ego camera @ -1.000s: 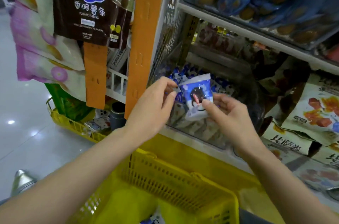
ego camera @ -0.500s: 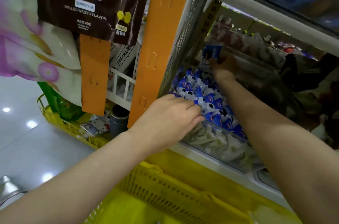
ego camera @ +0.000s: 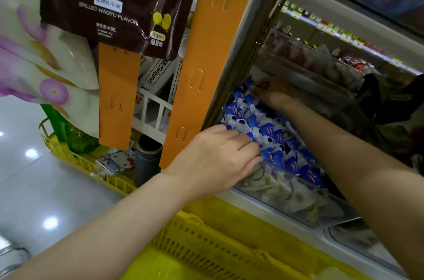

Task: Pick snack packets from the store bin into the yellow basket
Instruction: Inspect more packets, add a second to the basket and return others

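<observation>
- Head view: the snack packets [ego camera: 275,137], blue and white, are seen heaped in the store bin [ego camera: 298,201], a clear-walled tray set on a shelf, and the heap reaches up to the bin's front wall
- The left hand [ego camera: 220,158] is laid palm down over the front left corner of the bin; its fingers are stretched forward and rest on the nearest packets, and no packet is seen gripped by it
- The right hand [ego camera: 270,91] is reached deep to the back left of the bin, above the heap, with its forearm stretched across the packets; it lies in shadow, with its fingers bent near a packet, and whether anything is pinched there cannot be told
- The yellow basket [ego camera: 206,245] is seen below the bin and under both forearms, with its slotted rim close beneath the shelf edge; its inside is blurred
- An orange strip [ego camera: 206,62] is hung just left of the bin, touching the left wrist's side of the frame
- A brown bag of potato sticks [ego camera: 114,4] is hung at the upper left, above a shorter orange strip [ego camera: 118,96]
- A second yellow basket [ego camera: 91,165] is set on the glossy floor [ego camera: 34,188] at the left, and a grey tube [ego camera: 146,160] and a packet with a cat picture [ego camera: 117,161] are held in it
</observation>
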`<state>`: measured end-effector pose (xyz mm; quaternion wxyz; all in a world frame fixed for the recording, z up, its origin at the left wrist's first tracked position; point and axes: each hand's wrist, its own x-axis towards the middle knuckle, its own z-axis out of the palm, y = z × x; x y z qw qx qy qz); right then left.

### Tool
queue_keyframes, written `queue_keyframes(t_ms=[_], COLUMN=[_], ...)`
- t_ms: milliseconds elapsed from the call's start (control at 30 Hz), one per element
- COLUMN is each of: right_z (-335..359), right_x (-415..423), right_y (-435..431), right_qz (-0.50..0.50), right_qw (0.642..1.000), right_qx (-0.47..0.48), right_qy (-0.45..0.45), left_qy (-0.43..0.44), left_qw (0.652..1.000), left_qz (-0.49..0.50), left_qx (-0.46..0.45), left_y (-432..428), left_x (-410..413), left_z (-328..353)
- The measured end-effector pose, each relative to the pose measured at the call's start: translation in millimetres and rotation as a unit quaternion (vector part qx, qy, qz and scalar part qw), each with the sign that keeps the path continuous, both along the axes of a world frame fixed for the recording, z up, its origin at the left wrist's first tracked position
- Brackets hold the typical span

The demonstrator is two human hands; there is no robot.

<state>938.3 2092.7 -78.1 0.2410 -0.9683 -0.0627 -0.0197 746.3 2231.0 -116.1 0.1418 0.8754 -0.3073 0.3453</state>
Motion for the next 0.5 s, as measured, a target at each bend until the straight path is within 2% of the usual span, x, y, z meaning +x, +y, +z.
queue_keyframes(t_ms=[200,367,500], right_z=[-6.2,-0.2,-5.1], right_x=[9.3,16.0,18.3], right_y=[6.5,-16.0,-25.6], right_qz=[0.029,-0.016,0.024], right_qw=[0.999,0.995,0.999], right_qx=[-0.019,-0.009,-0.034], right_qy=[-0.009,-0.096,-0.032], left_qy=[-0.010,-0.008,0.000], left_qw=[1.000,1.000,1.000], left_qz=[-0.003,0.000,0.005], left_qx=[-0.002,-0.001,0.001], left_y=[0.4,-0.1,-0.6], left_x=[2.2,1.8,1.2], left_z=[-2.1,-2.7,-2.5])
